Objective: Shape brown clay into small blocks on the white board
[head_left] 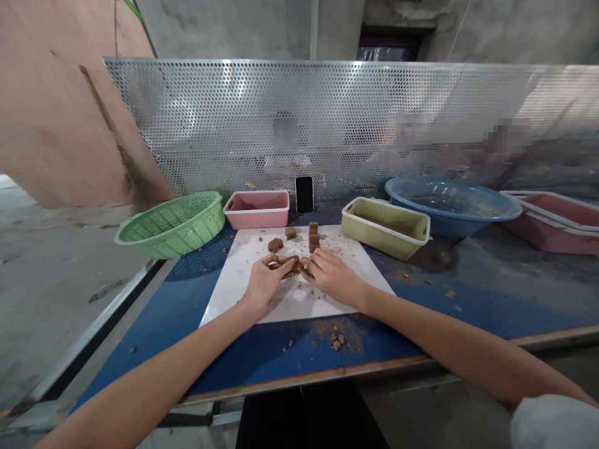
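Note:
My left hand and my right hand meet over a white board. Between their fingertips is a small brown clay piece, pinched from both sides and partly hidden by the fingers. Just behind my left hand lies a brown clay lump, with a smaller lump further back. A short column of brown clay blocks stands behind my right hand. Brown crumbs are scattered over the board.
Behind the board are a green basket, a pink tub, a phone, an olive tub and a blue basin. More pink tubs sit far right. Small stones lie near the blue table's front edge.

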A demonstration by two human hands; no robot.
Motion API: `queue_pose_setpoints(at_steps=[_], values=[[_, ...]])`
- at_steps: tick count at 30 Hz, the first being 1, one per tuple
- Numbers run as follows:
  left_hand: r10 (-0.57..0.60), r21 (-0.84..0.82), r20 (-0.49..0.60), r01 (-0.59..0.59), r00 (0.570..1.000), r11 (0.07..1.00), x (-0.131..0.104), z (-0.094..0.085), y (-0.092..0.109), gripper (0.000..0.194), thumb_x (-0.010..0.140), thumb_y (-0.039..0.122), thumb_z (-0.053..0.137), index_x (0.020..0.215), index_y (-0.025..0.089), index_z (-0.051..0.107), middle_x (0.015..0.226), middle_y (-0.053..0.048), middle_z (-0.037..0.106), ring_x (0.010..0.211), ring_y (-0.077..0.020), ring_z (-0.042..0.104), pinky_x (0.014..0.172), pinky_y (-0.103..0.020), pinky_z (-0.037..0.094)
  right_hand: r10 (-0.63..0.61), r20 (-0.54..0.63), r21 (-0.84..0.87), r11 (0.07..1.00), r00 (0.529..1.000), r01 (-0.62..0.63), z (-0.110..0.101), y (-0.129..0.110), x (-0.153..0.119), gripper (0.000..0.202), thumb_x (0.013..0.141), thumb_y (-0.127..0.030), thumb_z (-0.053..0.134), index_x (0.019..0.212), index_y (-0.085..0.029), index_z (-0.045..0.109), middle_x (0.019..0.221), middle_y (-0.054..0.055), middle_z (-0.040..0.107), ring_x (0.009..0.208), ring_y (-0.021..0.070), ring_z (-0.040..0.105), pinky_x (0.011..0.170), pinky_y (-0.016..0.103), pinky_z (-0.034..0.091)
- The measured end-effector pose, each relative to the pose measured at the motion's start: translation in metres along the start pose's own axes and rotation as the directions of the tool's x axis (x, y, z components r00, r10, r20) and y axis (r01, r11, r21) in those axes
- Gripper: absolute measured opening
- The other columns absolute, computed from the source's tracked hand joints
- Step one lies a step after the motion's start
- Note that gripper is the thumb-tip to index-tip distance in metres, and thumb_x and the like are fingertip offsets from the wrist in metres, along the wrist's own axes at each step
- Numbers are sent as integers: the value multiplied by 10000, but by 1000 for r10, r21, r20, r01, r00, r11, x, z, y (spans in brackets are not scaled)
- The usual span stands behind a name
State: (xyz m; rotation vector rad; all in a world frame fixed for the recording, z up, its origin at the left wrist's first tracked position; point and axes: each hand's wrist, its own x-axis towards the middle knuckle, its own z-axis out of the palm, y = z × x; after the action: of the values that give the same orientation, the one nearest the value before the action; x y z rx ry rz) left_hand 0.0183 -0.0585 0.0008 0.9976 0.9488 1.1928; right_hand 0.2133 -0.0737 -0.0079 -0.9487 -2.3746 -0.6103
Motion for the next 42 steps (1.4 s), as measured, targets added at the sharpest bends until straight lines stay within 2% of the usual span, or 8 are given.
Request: queue_pose_setpoints(at_steps=[6,11,14,17,22,28,34,42], values=[[108,136,-8,-106,994,985,9,-11,9,444,656,406,986,851,159,672,866,-83,801,835,-232,790,864,-398,635,214,33,386,898,976,-210,2,8,0,259,1120,-347,443,970,-213,606,925,73,661,911,242,627,857,399,524],[205,230,-16,-196,979,953,22,-22,15,354,718,384,926,837,181,662,840,-76,793,791,-213,760,798,-357,601,264,82,472,839,961,-270,1,14,-2,274,1110,-345,411,877,-239,510,863,49,617,848,218,591,811,368,490],[189,431,150,-236,970,871,24,-27,24,257,724,303,876,769,200,644,720,-38,751,667,-185,691,645,-291,513,264,62,518,816,962,-257,2,16,-3,293,1087,-345,434,809,-255,428,808,24,561,791,200,554,770,349,463],[158,649,371,-377,915,661,21,-30,37,139,709,207,817,739,212,681,666,-5,708,605,-163,610,593,-268,410,278,68,562,782,958,-267,3,16,-3,287,1070,-343,447,799,-257,411,806,18,554,773,193,540,754,342,451],[141,695,545,-539,826,476,19,-32,49,65,738,210,769,745,246,715,618,4,687,556,-172,571,586,-276,364,350,137,600,715,927,-359,1,17,-1,341,1104,-425,433,849,-232,550,854,43,632,826,214,603,801,361,468],[206,708,558,-591,803,387,31,-44,42,60,761,262,786,815,256,762,536,12,633,482,-175,542,545,-282,334,441,131,719,574,888,-391,0,24,0,293,1080,-424,545,1173,-226,739,1218,97,779,1100,256,710,945,381,514],[157,855,474,-496,866,154,38,-50,35,268,989,332,517,1064,213,745,710,-33,725,596,-207,623,646,-301,389,461,190,739,514,867,-435,1,29,-1,286,1037,-431,634,1037,-201,804,969,60,808,885,209,722,855,324,526],[225,836,487,-525,844,162,44,-50,21,190,997,288,542,1028,215,715,780,-42,742,658,-191,643,690,-305,420,415,178,715,568,892,-407,4,31,-3,315,1032,-451,644,992,-198,827,979,95,812,898,234,720,838,357,529]])
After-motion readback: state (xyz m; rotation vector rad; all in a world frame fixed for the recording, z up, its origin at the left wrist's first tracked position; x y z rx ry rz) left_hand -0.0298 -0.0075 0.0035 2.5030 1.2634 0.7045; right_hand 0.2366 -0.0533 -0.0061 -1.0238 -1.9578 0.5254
